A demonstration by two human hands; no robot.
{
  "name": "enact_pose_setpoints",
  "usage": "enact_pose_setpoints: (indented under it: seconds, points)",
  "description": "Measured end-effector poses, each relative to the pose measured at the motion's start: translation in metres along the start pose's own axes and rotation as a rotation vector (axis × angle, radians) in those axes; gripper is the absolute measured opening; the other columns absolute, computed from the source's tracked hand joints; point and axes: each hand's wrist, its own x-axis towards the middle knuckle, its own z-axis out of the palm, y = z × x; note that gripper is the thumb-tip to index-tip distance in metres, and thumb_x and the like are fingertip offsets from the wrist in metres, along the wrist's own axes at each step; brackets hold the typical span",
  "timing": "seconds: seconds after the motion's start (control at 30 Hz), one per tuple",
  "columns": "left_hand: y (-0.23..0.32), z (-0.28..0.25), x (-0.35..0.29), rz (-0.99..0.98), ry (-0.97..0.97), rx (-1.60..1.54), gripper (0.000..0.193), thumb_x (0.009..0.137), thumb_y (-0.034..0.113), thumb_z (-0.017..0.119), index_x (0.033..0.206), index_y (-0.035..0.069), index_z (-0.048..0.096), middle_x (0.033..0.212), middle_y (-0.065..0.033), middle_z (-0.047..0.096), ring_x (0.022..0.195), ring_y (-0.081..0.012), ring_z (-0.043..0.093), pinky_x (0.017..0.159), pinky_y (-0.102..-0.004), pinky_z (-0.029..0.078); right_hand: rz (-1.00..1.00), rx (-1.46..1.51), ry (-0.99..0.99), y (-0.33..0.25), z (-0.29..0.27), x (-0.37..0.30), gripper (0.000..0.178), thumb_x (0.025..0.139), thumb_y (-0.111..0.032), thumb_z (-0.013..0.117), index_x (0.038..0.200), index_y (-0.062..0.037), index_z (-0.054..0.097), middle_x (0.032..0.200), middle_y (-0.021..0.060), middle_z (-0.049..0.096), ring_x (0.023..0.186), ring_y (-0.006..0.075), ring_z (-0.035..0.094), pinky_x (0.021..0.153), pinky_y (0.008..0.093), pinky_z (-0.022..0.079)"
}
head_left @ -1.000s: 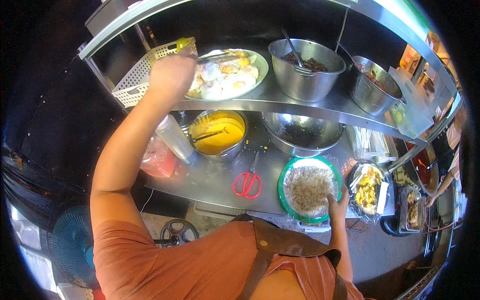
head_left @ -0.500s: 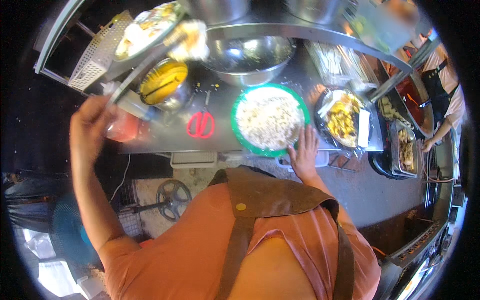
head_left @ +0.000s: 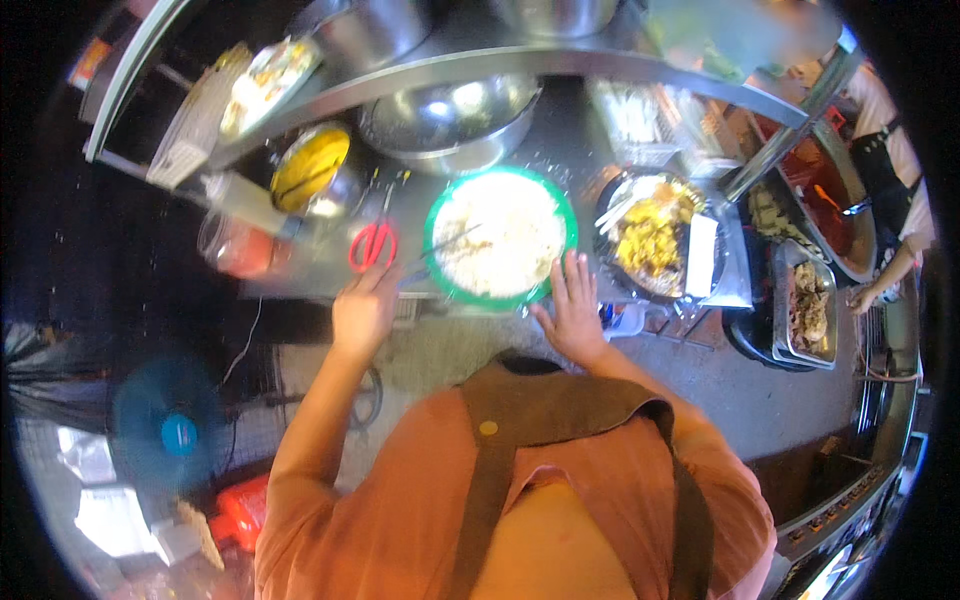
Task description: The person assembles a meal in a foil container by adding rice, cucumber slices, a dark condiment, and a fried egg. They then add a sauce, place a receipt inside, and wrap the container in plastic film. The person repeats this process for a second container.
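Note:
A round green-rimmed bowl point(head_left: 570, 205) of white, crumbly food point(head_left: 505, 245) sits near the counter's front edge. My left hand point(head_left: 365, 308), just left of it, is closed on a long, thin metal utensil point(head_left: 455, 240) whose far end reaches over the food. Blur hides what kind of utensil it is. My right hand point(head_left: 575, 300) lies against the bowl's near right rim, fingers stretched out. Beyond my left hand lies a pair of scissors point(head_left: 372, 247) with red handles.
A metal pot with yellow batter point(head_left: 315, 168) and a large steel bowl point(head_left: 450, 130) stand behind. At right are a dark tray of yellow food point(head_left: 650, 235) and a metal pan of meat point(head_left: 808, 310). A raised shelf edge point(head_left: 560, 62) crosses above. A co-worker's hand point(head_left: 860, 298) is far right.
My left hand has swung down and right with the utensil, from near the upper left to beside the green-rimmed bowl. My right hand stays at the bowl's rim. The view has shifted.

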Motion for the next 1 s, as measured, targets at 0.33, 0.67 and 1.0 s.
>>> enact_pose_setpoints:
  seconds: [0.33,0.67,1.0]
  points:
    - [-0.018,0.01,0.046,-0.04,0.032,-0.452,0.037,0.079,0.009,0.063,0.115,0.003,0.057,0.104,-0.0178,0.056,0.092,-0.0319,0.057,0.077,-0.0389,0.048,-0.189,-0.089,0.666,0.015,-0.184,0.109,0.04,0.07,0.002,0.067,0.11,-0.003,0.06,0.102,0.0131,0.063,0.094,0.0313,0.059,0.088,0.0419,0.044]
    - [0.06,-0.005,0.081,-0.339,0.046,-0.976,0.037,0.088,0.022,0.063,0.115,-0.003,0.057,0.098,-0.0076,0.053,0.086,-0.0149,0.052,0.076,-0.0281,0.043,-0.045,-0.109,-0.149,0.046,-0.404,0.319,0.02,0.078,-0.013,0.065,0.094,-0.0038,0.068,0.084,0.0085,0.067,0.073,0.0159,0.065,0.064,0.0311,0.053]
    - [0.162,0.009,0.06,-0.612,0.191,-0.942,0.034,0.087,0.024,0.064,0.111,0.0,0.061,0.09,-0.0079,0.052,0.083,-0.0175,0.051,0.074,-0.0289,0.042,-0.346,-0.6,-0.76,0.083,-0.36,0.394,0.054,0.07,-0.031,0.074,0.114,-0.0022,0.061,0.109,0.0162,0.063,0.096,0.0278,0.063,0.075,0.0381,0.052]
